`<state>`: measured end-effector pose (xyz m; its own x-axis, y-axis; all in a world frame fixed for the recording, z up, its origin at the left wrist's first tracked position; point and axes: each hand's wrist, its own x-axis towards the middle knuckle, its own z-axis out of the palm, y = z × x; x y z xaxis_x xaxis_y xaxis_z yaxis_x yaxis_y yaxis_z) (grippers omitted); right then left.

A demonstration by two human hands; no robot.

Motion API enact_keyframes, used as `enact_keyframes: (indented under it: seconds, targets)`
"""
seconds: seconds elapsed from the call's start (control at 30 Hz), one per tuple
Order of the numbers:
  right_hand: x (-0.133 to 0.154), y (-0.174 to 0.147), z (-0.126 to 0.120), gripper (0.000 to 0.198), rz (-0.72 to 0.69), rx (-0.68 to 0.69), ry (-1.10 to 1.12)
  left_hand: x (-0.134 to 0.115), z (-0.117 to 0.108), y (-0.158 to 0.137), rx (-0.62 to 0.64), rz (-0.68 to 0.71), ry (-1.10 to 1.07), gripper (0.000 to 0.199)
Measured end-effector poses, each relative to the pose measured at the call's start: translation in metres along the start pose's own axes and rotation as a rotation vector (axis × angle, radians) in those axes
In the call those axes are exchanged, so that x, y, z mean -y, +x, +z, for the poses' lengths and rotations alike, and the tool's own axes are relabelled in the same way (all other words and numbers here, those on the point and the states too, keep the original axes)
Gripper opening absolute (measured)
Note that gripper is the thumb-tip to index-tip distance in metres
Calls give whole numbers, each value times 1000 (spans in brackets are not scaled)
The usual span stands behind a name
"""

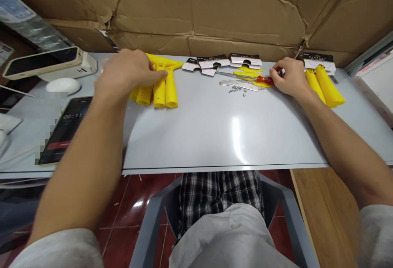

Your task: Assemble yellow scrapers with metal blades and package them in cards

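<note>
My left hand [130,71] is closed at the row of yellow plastic scraper handles [171,89], its thumb across one of them and the other fingers mostly hidden. Their hollow round ends face me. On the right, my right hand [290,75] has its fingers around the red-handled screwdriver [264,80], whose shaft points left. Yellow flat pieces [245,74] lie beside and under the screwdriver. Just in front are flat metal blades [244,85] and a small heap of screws [236,89].
Black-and-white card packages [213,62] lie along the cardboard wall [199,14]. More yellow handles [330,87] with a card rest right of my right hand. At left are a phone [67,130], a white mouse [63,85] and a box with another phone [43,63]. The grey table's front edge [215,169] is near my lap.
</note>
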<state>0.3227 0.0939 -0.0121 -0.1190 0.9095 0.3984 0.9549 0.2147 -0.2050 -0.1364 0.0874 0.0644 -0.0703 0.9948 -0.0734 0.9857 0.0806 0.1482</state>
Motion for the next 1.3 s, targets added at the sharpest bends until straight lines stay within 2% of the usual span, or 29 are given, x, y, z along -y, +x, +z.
enact_keyframes:
  seconds: [0.1,0.17,0.23,0.3,0.37,0.4,0.47,0.53,0.63,0.7,0.77,0.83,0.93,1.07,1.17,1.3]
  targets:
    - [1,0,-1,23,0,3,0,-4,-9,-8,-41,-89,13,53]
    - [1,0,-2,20,0,6,-2,-5,-19,-17,-111,-115,-95,47]
    - [1,0,-3,19,5,-1,-9,-6,-27,-26,-160,-106,-341,43]
    - [3,0,-4,18,8,-43,-17,-9,-30,-33,-151,25,-726,36]
    - [8,-1,-6,21,-9,-105,-8,-17,-24,-37,-23,229,-1104,24]
    - [12,-3,-7,22,-24,-134,6,-23,-18,-40,71,287,-1222,21]
    - [24,-7,-9,26,-60,-173,55,-38,-2,-44,242,302,-1325,25]
    - [40,-13,-13,31,-91,-197,139,-54,16,-49,338,286,-1326,33]
    - [67,-23,-19,45,-80,-166,371,-73,39,-59,395,256,-1322,38]
    - [87,-31,-23,51,-14,-25,638,-81,50,-66,438,256,-1308,42]
    - [105,-38,-25,56,74,167,912,-86,58,-72,536,279,-1267,53]
    - [118,-43,-25,60,162,292,1055,-89,64,-78,584,288,-1255,65]
    - [125,-46,-22,57,243,331,1061,-92,68,-83,592,296,-1244,69]
    - [120,-45,-18,50,292,410,1068,-93,69,-84,586,297,-1210,69]
    - [119,-47,-18,54,276,503,1132,-93,70,-84,552,299,-1202,64]
    - [121,-49,-18,55,201,564,1121,-91,74,-80,553,270,-1294,45]
